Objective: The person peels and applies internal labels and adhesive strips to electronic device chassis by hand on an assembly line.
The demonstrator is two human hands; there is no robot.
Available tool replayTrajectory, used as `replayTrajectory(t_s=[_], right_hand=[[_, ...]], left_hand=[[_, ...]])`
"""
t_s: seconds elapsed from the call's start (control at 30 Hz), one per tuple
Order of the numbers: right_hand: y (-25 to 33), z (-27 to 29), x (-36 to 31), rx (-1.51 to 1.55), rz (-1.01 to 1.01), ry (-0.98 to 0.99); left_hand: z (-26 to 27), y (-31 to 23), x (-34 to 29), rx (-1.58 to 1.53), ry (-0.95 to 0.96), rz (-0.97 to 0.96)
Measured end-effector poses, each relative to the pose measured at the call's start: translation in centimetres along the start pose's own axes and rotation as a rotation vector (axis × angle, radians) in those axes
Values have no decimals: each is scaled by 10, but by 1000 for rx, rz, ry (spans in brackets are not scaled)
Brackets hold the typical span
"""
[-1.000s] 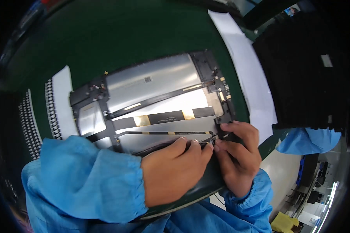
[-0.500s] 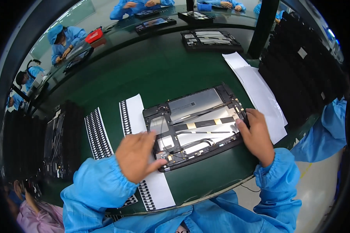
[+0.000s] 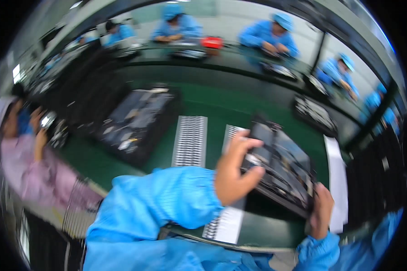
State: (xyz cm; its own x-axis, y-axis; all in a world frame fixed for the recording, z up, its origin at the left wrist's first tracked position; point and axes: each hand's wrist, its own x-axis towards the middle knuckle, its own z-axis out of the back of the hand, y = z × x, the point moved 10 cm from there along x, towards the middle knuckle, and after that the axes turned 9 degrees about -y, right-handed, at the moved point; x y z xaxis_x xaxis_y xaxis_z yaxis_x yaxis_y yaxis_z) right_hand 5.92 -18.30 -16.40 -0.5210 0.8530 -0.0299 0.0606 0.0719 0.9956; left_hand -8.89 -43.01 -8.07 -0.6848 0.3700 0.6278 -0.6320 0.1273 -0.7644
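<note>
An opened black tablet-like device [image 3: 285, 162] with its inner parts exposed is raised off the green table and tilted. My left hand [image 3: 234, 174] grips its left edge, thumb and fingers on either side. At the lower right corner, my right hand [image 3: 322, 208] is closed round the edge. Beneath and beside my left hand lies a white sheet [image 3: 227, 226] with black pieces along its side. A second sheet [image 3: 190, 142], covered with rows of small black pieces, lies further left. The picture is smeared by motion, so fine parts cannot be made out.
To the left stands a stack of similar opened devices [image 3: 138, 119]. White paper [image 3: 337, 180] and a tall black stack [image 3: 373, 176] are at the right. Another device [image 3: 314, 110] lies beyond. A person in pink [image 3: 36, 167] sits at left; several people in blue work across the bench.
The view has swung left. The device has gone from lying flat on the table to being lifted and tilted, with both my hands now gripping it.
</note>
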Motion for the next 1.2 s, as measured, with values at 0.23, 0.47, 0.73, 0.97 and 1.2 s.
replayTrajectory(t_s=[0.23, 0.47, 0.73, 0.97, 1.2], right_hand=[[99, -59, 7, 256, 221, 440], [160, -216, -27, 531, 157, 717], [119, -409, -10, 561, 209, 611], [23, -491, -1, 495, 55, 655], [7, -496, 10, 430, 202, 456]], left_hand=[[73, -55, 7, -191, -278, -101], [166, -67, -10, -548, -653, -99], [253, -18, -71, 386, -1037, -42], [248, 6, -86, 676, -1081, 122], [255, 20, -86, 693, -1046, 217]])
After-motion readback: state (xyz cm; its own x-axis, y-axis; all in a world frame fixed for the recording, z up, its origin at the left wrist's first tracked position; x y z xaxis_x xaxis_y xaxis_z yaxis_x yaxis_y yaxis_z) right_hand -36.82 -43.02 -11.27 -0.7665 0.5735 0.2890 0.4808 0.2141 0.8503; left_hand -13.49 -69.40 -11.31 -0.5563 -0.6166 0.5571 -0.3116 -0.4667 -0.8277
